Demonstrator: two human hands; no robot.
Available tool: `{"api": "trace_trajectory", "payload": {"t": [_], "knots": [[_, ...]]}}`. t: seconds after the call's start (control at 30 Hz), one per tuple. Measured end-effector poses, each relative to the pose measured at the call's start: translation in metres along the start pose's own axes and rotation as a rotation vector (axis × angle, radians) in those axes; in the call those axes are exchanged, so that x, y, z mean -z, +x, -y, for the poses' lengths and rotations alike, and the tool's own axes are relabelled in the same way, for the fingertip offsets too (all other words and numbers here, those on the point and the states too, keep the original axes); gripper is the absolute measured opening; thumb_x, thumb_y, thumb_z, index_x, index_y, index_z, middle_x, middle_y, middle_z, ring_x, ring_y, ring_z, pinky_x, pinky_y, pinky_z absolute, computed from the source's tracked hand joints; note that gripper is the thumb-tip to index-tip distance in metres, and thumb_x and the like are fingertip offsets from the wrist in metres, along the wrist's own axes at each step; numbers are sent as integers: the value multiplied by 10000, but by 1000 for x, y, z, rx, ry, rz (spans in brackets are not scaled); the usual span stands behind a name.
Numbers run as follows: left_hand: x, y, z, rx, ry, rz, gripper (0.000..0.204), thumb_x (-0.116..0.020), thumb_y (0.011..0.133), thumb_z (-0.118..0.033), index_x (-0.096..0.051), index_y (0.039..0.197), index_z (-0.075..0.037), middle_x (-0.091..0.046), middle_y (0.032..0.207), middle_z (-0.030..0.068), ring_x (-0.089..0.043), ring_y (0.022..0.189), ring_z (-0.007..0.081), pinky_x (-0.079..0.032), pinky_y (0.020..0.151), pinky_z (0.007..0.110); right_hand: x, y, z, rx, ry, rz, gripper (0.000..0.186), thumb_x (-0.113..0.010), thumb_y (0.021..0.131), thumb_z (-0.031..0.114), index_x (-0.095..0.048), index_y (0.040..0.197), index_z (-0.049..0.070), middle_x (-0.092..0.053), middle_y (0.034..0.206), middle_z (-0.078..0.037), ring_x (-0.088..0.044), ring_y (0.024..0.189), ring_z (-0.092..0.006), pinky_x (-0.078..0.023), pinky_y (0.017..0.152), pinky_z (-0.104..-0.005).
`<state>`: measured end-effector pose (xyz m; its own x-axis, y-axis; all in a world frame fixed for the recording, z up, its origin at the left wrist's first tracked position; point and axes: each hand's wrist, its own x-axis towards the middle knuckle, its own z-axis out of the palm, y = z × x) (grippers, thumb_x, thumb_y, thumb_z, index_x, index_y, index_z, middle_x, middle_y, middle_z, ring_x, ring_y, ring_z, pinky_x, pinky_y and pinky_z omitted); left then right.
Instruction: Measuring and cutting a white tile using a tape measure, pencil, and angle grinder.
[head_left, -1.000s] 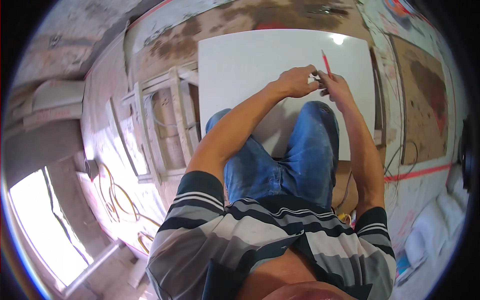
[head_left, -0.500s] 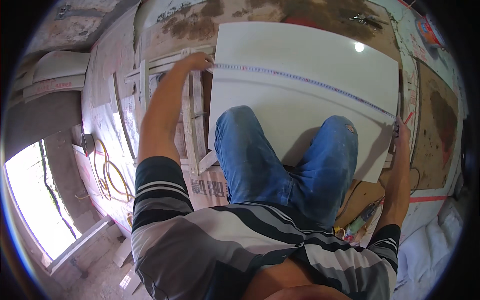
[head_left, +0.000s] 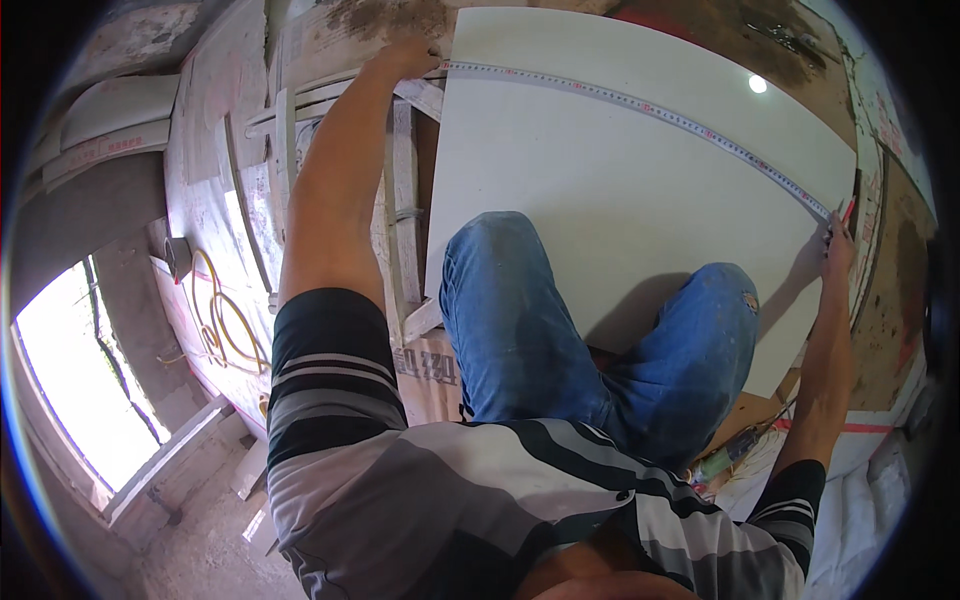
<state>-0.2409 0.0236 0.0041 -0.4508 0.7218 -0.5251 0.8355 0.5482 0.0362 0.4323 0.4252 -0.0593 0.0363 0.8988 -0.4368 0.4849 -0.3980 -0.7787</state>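
Left hand (head_left: 408, 58) and right hand (head_left: 838, 245) have parted since a second ago, from together over the board (head_left: 620, 170) to its opposite edges, the tape (head_left: 650, 108) now drawn out between them. Observed from the room: board, white, lying flat before the person; jeans (head_left: 510, 310) overlap its near part in view. Wooden frame (head_left: 403, 170) stands beside the left edge. Yellow hose (head_left: 222, 335), coiled, far left. Tape crosses the board's far part from left edge to right. Right fingers clamped on its right end; left fingertips at the other end, pinch or mere touch I cannot tell. Red pencil (head_left: 848, 210) noted in the right hand.
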Motion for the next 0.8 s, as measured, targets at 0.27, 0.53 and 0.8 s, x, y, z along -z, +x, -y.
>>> {"api": "trace_trajectory", "payload": {"t": [0.27, 0.53, 0.8], "knots": [[-7, 20, 2, -15, -5, 74, 257, -605, 771, -261, -698, 961, -115, -683, 856, 123, -639, 789, 248, -495, 726, 363, -15, 29, 11, 85, -39, 16, 311, -686, 819, 404, -571, 772, 120, -467, 636, 57, -377, 490, -27, -263, 425, -188], [1, 21, -1, -106, -100, 85, 256, -630, 736, -205, -702, 963, -113, -685, 858, 122, -630, 773, 231, -486, 727, 342, -29, 37, 24, 128, -47, 62, 335, -676, 821, 436, -554, 763, 129, -462, 633, 56, -365, 484, -32, -258, 429, -193], [8, 24, 0, -92, -106, 219, 296, -619, 731, -166, -696, 1016, -142, -691, 931, 94, -631, 856, 221, -479, 772, 333, -30, 34, 24, 152, -39, 59, 326, -667, 829, 430, -600, 855, 112, -462, 660, 70, -373, 497, -27, -262, 430, -189]]}}
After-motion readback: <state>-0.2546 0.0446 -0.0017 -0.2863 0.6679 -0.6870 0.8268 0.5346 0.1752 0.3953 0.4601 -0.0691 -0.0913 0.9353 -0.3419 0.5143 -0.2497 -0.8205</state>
